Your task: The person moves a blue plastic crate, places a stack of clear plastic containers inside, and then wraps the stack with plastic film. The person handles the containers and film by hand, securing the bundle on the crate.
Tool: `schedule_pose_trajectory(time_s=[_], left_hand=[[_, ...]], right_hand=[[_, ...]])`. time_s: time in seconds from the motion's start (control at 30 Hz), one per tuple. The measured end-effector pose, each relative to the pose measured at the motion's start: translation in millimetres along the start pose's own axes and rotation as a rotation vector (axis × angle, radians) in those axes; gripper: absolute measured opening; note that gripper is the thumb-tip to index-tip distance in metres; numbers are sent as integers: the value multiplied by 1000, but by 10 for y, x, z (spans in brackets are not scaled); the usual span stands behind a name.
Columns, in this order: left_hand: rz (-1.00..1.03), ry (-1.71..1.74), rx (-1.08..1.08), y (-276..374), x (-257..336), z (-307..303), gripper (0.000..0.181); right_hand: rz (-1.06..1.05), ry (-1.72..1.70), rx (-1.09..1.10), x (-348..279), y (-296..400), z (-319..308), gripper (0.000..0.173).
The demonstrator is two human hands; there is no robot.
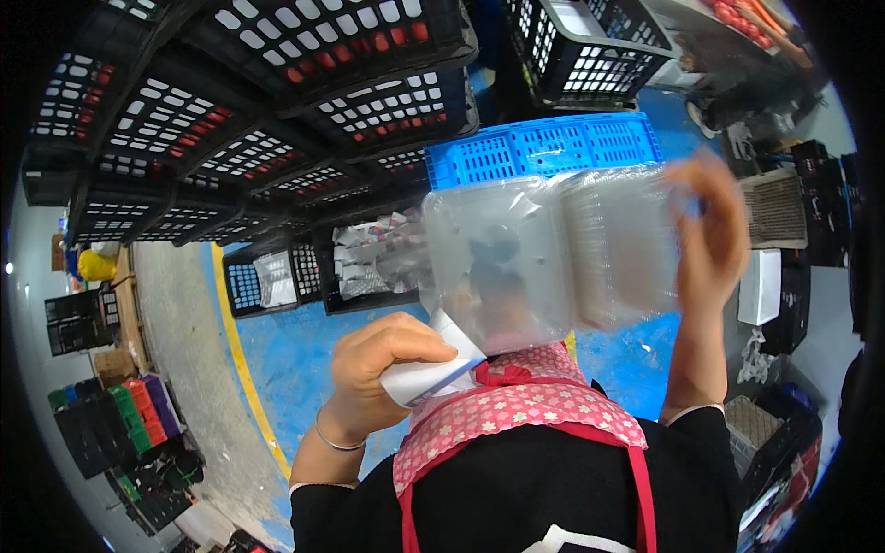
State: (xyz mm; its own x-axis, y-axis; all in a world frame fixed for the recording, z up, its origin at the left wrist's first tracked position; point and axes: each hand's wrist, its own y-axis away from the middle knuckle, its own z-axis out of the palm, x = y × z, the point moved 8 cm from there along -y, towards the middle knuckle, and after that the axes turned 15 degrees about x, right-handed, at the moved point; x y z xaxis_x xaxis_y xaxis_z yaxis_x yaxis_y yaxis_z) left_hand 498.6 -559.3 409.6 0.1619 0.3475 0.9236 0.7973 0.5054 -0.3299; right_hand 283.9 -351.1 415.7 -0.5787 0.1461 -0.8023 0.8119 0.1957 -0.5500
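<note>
My left hand point(387, 359) grips a piece of folded white paper or card point(435, 373) with a blue edge, in front of the pink flowered apron point(539, 401). Just beyond it rests a stack of clear plastic hinged containers point(498, 256), their flat halves on the left and their nested ridged halves point(619, 242) on the right. My right hand point(712, 235), blurred by motion, is at the right edge of that stack with its fingers bent. Whether it grips a container cannot be made out. A blue plastic crate point(546, 148) shows behind the stack.
Stacked black crates point(276, 97) with red contents tower at the upper left. Open black crates with silvery packets point(377, 256) stand left of the containers. Another black crate point(594, 62) is beyond the blue one. At the upper right, another person's arm point(778, 34) reaches among red produce.
</note>
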Motion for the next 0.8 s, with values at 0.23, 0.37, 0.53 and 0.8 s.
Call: schedule_pose_trajectory(time_s=[0.23,0.37,0.53,0.8], left_hand=[[30,219,-190,86,12,-83,27],[-56,45,-168,196,-419,-320,20],[-10,53,-83,177,-639,-378,21],[39,94,-58,217,-591,-520,21]], right_hand=[[108,-369,-503,-1228,947,812,56],[-71,-306,-251,-1440,656,553,57],[465,-83,-272,-647,486,885,70],[346,296,-409,-214,563,1166,76]])
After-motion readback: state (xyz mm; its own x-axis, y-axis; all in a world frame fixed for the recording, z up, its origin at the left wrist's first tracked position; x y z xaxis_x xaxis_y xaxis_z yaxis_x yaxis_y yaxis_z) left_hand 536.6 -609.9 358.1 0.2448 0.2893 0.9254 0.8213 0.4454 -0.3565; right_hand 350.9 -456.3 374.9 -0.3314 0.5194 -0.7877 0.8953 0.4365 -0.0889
